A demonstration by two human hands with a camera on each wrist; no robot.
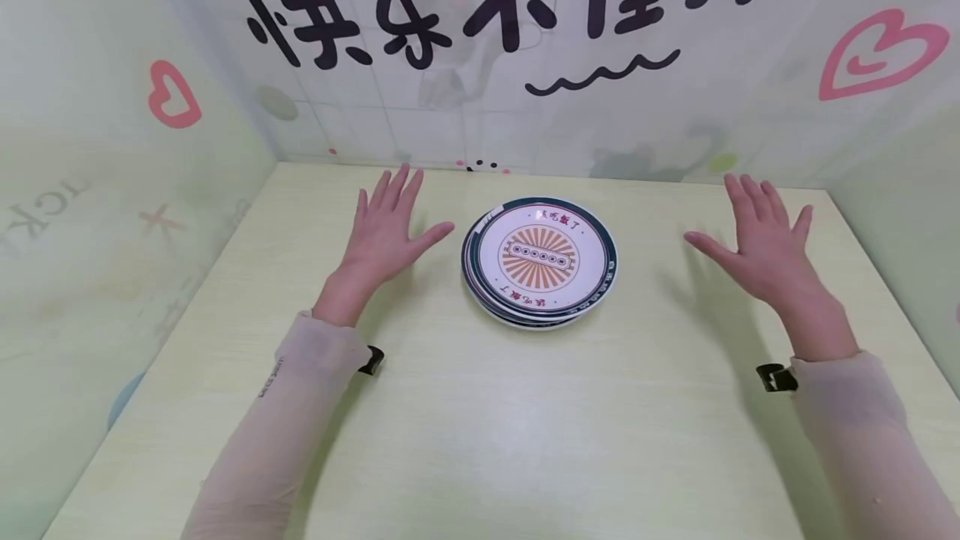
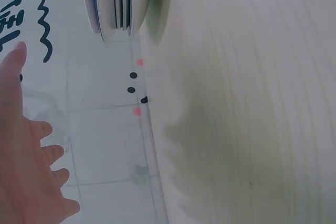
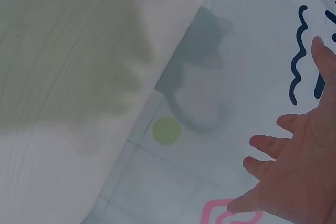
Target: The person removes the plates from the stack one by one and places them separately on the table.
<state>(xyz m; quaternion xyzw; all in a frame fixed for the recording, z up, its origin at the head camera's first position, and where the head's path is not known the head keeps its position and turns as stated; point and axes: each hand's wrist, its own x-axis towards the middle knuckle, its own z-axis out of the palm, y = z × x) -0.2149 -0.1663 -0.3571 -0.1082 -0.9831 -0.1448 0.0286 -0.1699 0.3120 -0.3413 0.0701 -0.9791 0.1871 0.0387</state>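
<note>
A stack of several round plates (image 1: 538, 257) sits on the table, slightly out of line with one another. The top plate is white with a dark green rim, an orange sunburst and red lettering. To the left of the stack, my left hand (image 1: 384, 227) is held with fingers straight and thumb spread towards the plates, touching nothing. My right hand (image 1: 768, 252) is farther off on the right side, fingers likewise extended and thumb pointing inward. In the left wrist view the plates' edges (image 2: 123, 1) show side-on at the top. The right wrist view shows only the hand, table and wall.
The pale wooden table (image 1: 540, 432) meets a back wall (image 1: 420, 123) with large black characters and pink hearts. Side walls (image 1: 97, 215) enclose it left and right. Black straps (image 1: 776, 377) show at both sleeve cuffs, and the hands cast shadows on the tabletop.
</note>
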